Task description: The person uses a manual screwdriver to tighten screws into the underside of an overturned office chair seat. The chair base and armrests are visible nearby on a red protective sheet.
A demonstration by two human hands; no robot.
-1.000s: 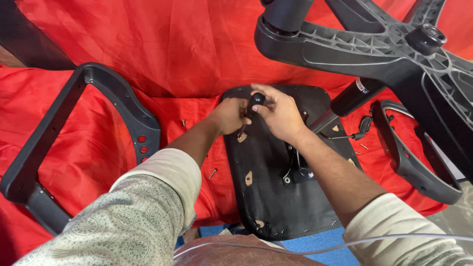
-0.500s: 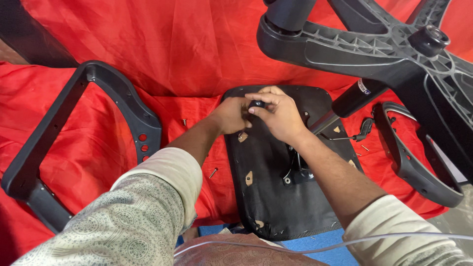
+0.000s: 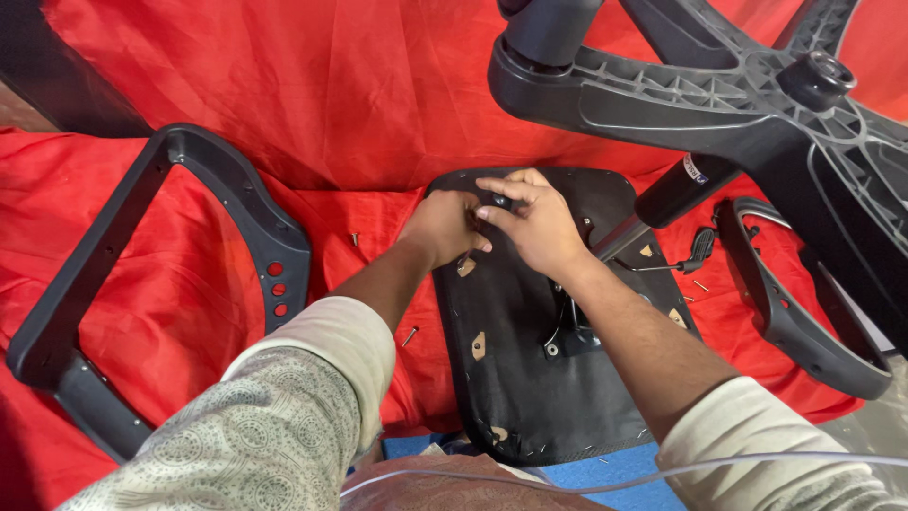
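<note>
Head view: both hands meet at the far edge of the upturned black seat pan [image 3: 539, 378] on red cloth [image 3: 284, 95]; right hand [image 3: 534, 222] pinches a small black knob [image 3: 498, 201], left hand [image 3: 443, 227] clenches beside it. Knob looks hard, light, best gripped by fingertips. Since earlier, fingers cover it more.

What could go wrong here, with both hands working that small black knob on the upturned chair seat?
Loose screws lie on the rumpled red cloth and could get lost in its folds. The star base hangs over the seat underside; if it tips it might strike the right hand. The left hand hides the knob, so cross-threading could go unnoticed.
</note>
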